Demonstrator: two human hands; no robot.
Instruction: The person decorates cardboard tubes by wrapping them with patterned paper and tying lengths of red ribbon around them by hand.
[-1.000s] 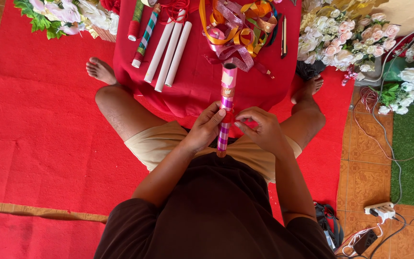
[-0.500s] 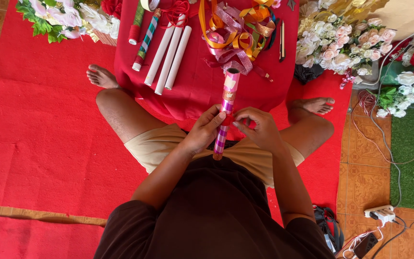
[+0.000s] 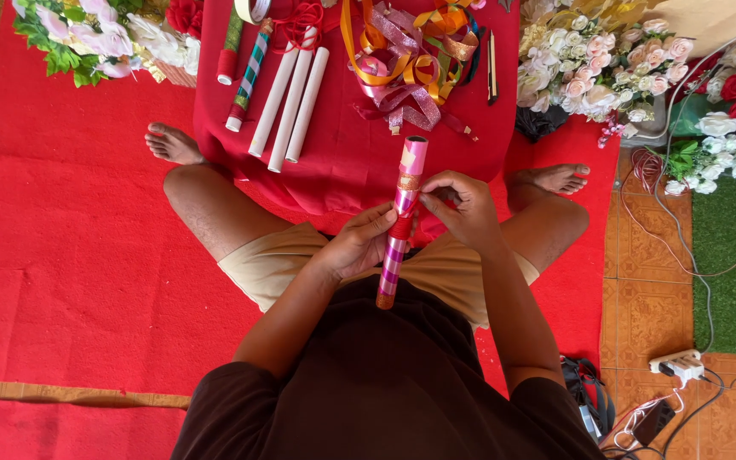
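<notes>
With the left hand (image 3: 359,247) holding the wrapped tube (image 3: 400,217) steady, the right hand (image 3: 466,209), pinching the ribbon, should wind it tight and even.

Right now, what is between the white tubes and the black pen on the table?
A tangle of ribbons, orange, pink and gold, lies between the white tubes and pen, head view.

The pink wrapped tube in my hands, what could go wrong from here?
The pink wrapped tube is held only near its middle by the left hand and right hand, so it may tip or slip. The red band under the fingers might wrinkle. The ribbon pile ahead could snag.
</notes>
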